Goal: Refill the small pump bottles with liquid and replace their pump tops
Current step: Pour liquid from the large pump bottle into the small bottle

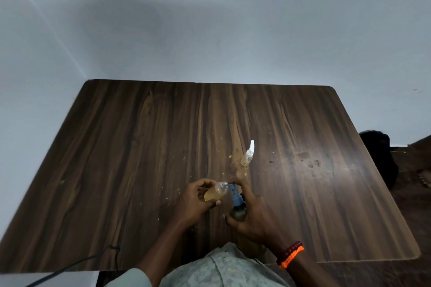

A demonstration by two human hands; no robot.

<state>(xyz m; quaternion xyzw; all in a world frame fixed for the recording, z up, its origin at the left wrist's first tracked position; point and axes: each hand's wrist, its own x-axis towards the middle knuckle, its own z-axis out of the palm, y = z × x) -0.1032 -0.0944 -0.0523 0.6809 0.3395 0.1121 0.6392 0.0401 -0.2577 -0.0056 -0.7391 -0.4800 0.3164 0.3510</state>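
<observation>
Left hand (198, 200) grips a small clear amber-filled bottle (215, 193), tilted, neck toward three o'clock, meeting the blue pump spout (234, 191) of the larger bottle (238, 213) the right hand (254, 214) clasps over the woodgrain table (116, 158).

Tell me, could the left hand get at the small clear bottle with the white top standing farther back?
Probably not yet: the path to the small clear bottle looks free, but the left hand grips another bottle.
</observation>
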